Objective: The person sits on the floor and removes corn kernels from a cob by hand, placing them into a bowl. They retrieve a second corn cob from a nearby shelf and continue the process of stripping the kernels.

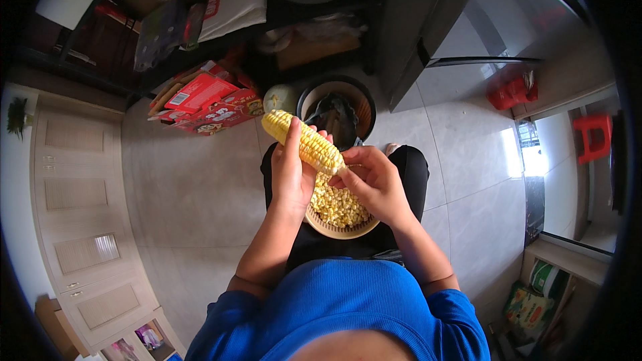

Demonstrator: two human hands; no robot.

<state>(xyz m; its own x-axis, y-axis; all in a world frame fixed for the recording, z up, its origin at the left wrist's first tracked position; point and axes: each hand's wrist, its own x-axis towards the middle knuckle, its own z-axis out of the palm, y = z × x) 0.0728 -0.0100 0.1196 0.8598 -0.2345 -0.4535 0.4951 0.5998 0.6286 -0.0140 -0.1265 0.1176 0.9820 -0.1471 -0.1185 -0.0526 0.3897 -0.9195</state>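
Gripping corn cob, left hand closed; right hand pinching its hidden end, covering bowl.

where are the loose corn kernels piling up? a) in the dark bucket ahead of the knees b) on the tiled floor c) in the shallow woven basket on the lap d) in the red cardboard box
c: the loose kernels lie heaped in the shallow woven basket on the lap, right under the corn cob that the left hand grips while the right hand works at its lower end.
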